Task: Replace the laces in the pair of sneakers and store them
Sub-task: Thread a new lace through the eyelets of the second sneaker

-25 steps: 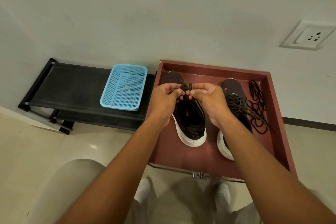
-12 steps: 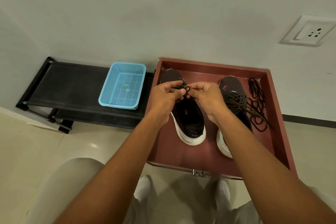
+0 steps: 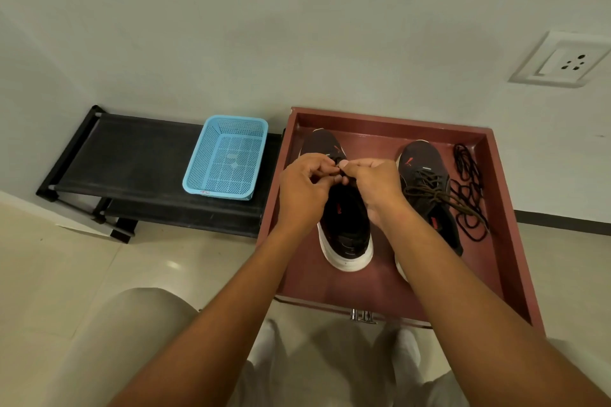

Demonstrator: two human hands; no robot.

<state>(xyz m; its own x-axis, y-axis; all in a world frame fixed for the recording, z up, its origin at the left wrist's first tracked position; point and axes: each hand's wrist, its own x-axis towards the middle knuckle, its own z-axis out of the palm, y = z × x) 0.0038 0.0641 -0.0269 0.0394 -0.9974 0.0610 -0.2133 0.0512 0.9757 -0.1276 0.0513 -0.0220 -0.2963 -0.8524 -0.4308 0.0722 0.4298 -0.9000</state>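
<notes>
Two dark sneakers with white soles stand in a reddish-brown drawer point(image 3: 515, 241). Over the left sneaker point(image 3: 347, 228) my left hand point(image 3: 305, 185) and my right hand point(image 3: 373, 183) meet, each pinching a dark lace above the tongue. Most of that lace is hidden by my fingers. The right sneaker point(image 3: 426, 185) carries a brown lace, tied, with ends trailing right. A loose black lace point(image 3: 466, 188) lies bunched by the drawer's right wall.
A light blue mesh basket point(image 3: 226, 158) sits on a low black rack point(image 3: 139, 168) left of the drawer. Behind stands a white wall with a socket plate point(image 3: 562, 61). My knees and white socks are over the tiled floor below.
Both hands have stayed over the left sneaker, fingertips drawing closer together. The small lace loop seen half a second ago is now covered by my fingers.
</notes>
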